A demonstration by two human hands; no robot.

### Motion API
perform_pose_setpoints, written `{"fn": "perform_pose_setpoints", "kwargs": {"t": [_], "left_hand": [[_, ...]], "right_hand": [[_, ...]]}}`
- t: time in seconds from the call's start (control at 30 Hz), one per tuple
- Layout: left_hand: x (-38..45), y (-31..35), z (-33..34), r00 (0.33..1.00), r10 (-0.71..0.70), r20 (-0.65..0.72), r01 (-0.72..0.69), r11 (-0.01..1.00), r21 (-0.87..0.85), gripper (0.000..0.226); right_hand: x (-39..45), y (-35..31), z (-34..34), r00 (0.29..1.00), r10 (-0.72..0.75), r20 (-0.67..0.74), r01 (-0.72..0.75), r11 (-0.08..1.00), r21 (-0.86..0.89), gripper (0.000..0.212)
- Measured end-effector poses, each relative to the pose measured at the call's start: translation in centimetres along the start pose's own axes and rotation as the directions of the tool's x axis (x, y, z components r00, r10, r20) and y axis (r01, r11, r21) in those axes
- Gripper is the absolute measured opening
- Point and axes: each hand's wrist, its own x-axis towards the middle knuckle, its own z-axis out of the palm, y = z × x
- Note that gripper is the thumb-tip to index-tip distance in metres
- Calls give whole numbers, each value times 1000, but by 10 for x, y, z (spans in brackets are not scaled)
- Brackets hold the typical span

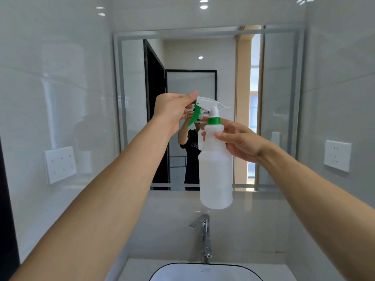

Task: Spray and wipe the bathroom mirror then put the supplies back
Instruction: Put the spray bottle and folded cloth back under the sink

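Observation:
A white translucent spray bottle [216, 169] with a green collar and green trigger hangs upright in front of the mirror [280, 98], above the sink. My right hand [241, 140] grips the bottle's upper body just below the collar. My left hand [172, 110] pinches the front tip of the white spray head at the nozzle, thumb on top. The mirror fills the wall ahead and reflects a person holding the bottle. No cloth is in view.
A chrome faucet [205, 236] stands below the bottle over a white basin [205, 270] at the bottom edge. A white socket plate [59, 164] is on the left tiled wall, another socket [337, 155] on the right wall.

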Motion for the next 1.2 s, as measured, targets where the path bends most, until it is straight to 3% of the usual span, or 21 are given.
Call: {"fn": "perform_pose_setpoints", "kwargs": {"t": [0.3,0.6,0.73,0.97,1.2], "left_hand": [[5,-7,-2,965,186,184,-171,981,-93,9],[-3,-14,1,954,270,129,-270,963,-21,8],[-7,-20,-6,979,174,107,-176,984,6,29],[-15,-42,-23,979,57,197,-87,986,145,31],[-31,-48,-29,950,-27,312,-96,924,370,29]], "right_hand": [[-6,-3,-3,1000,-4,6,4,1000,-6,48],[-8,4,-1,1000,-13,-27,14,999,38,45],[-4,-1,0,996,-28,-86,32,998,50,41],[17,-9,-2,971,-61,-230,64,998,5,40],[46,-12,8,944,-92,-318,77,995,-59,45]]}}
